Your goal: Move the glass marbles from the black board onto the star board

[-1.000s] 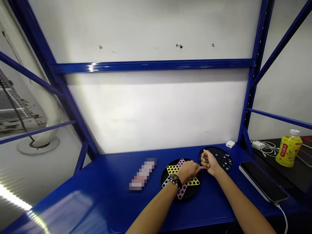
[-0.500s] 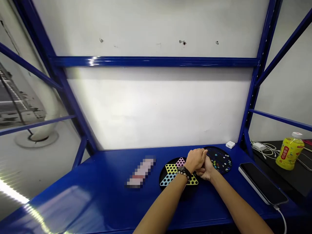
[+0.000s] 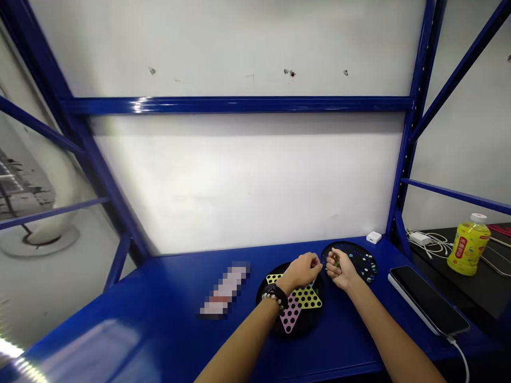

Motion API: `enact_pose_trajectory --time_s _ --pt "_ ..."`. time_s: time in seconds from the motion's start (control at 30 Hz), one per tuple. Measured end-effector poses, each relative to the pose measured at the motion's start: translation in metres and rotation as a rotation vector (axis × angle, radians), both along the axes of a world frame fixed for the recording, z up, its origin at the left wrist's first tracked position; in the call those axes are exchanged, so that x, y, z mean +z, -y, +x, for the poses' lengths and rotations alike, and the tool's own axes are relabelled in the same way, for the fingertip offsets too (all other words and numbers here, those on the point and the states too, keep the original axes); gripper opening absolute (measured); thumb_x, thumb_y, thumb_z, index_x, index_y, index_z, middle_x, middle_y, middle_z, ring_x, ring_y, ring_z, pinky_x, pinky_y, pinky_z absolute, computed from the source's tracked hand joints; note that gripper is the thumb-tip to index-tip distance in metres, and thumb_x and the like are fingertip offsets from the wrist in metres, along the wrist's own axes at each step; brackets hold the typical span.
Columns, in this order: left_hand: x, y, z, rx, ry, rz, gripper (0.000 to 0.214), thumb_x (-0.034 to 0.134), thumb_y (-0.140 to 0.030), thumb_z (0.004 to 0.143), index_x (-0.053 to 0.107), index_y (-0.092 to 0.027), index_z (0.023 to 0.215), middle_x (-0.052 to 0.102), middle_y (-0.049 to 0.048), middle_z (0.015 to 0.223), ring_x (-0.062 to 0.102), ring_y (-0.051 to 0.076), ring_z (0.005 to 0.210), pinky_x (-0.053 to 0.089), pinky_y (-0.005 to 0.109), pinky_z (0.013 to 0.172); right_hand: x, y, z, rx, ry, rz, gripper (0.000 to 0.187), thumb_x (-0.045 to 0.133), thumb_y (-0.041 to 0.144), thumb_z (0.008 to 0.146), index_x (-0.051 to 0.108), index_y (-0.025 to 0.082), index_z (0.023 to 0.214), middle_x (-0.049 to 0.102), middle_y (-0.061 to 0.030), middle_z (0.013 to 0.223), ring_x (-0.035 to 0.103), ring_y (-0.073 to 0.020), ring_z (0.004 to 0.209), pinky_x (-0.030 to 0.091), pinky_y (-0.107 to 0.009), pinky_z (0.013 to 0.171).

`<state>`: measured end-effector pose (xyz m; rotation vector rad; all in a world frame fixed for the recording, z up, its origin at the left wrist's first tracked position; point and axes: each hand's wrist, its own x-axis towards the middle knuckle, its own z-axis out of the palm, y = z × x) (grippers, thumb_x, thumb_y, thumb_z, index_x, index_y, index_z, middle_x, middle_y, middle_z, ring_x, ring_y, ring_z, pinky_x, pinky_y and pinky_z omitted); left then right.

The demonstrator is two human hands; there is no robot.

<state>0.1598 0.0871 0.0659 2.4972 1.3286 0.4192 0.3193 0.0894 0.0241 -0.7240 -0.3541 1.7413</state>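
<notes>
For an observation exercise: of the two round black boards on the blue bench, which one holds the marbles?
The right one, at the person's right hand: small coloured marbles are scattered on it, whereas the left one bears a yellow-and-pink star.

Pixelated obj [image 3: 225, 290] unknown; bits [image 3: 337, 261] in R grip [image 3: 342, 268] too small.

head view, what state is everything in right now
left hand, fingers pinched together
right hand, curled around small green pieces
chinese checkers board, lying flat, visible holes unfilled
round black tray, holding scattered marbles
phone, lying flat, screen dark, cable plugged in
yellow bottle, upright, capped
</notes>
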Motion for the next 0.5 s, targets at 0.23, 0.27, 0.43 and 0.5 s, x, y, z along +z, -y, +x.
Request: enact_pose_trajectory --time_s 0.23,0.27,0.43,0.5 --pt "-0.005 0.032 -0.005 -0.124 -0.342 0.063 0.021 0.052 -0.033 0.087 0.068 -0.02 0.092 0.07 0.0099 0.099 0.068 0.025 0.087 0.051 0.034 0.075 -0.004 0.0 0.0 0.043 0.116 0.028 0.021 0.048 0.03 0.09 0.051 0.018 0.073 0.042 0.0089 0.046 0.018 -0.0019 0.03 0.01 -0.017 0.034" --pt "-0.005 0.034 -0.004 -0.134 -0.379 0.083 0.023 0.049 -0.033 0.09 0.067 -0.02 0.094 0.069 0.0105 0.1 0.068 0.025 0.087 0.051 0.035 0.075 -0.004 0.001 -0.001 0.061 0.122 0.027 0.02 0.049 0.029 0.089 0.052 0.018 0.073 0.042 0.0089 0.046 0.019 -0.0019 0.031 0.01 -0.017 0.035" --pt "-0.003 0.027 -0.008 -0.126 -0.289 0.097 0.031 0.039 -0.037 0.099 0.063 -0.019 0.092 0.068 0.009 0.096 0.067 0.022 0.086 0.049 0.032 0.076 -0.001 0.005 -0.005 0.139 0.157 0.03 0.021 0.044 0.025 0.089 0.055 0.016 0.073 0.044 0.0077 0.047 0.019 -0.0023 0.03 0.01 -0.017 0.034" --pt "0.001 0.022 -0.01 -0.031 -0.108 0.145 0.032 0.033 -0.037 0.101 0.059 -0.021 0.095 0.066 0.0057 0.095 0.065 0.02 0.083 0.048 0.03 0.074 -0.002 0.006 -0.006 0.162 0.178 0.029 0.023 0.045 0.026 0.09 0.055 0.016 0.072 0.045 0.0072 0.047 0.02 -0.0025 0.029 0.009 -0.017 0.033"
